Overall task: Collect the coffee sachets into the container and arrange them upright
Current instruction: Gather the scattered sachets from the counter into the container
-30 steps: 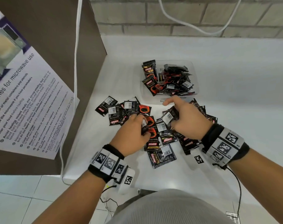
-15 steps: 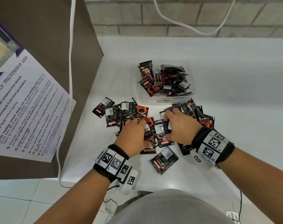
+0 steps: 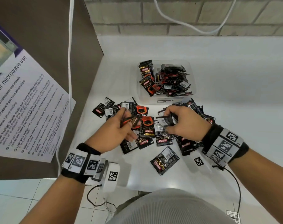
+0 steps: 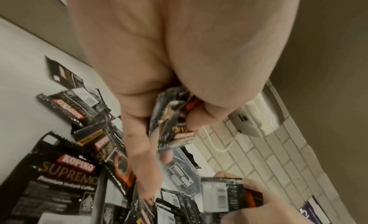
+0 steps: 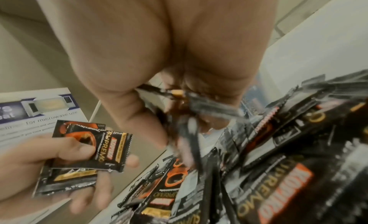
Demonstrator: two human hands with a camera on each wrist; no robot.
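Note:
Several black and orange coffee sachets (image 3: 164,160) lie scattered on the white counter (image 3: 234,110) in front of a clear plastic container (image 3: 191,73) that holds a loose heap of more sachets. My left hand (image 3: 121,126) is lifted a little above the pile and grips a small stack of sachets (image 4: 175,117) between thumb and fingers. My right hand (image 3: 178,122) also hovers over the pile, pinching a few sachets (image 3: 165,120) edge-on. In the right wrist view the held sachets (image 5: 199,111) are blurred.
A brown side panel (image 3: 40,38) with a laminated microwave notice (image 3: 24,110) stands on the left, with a white cable (image 3: 70,62) running down beside it. A tiled wall (image 3: 186,16) closes the back. The counter's front edge is near my body.
Both hands have come up off the pile holding sachets. The left hand has drawn left and the right hand right, so they now stand further apart.

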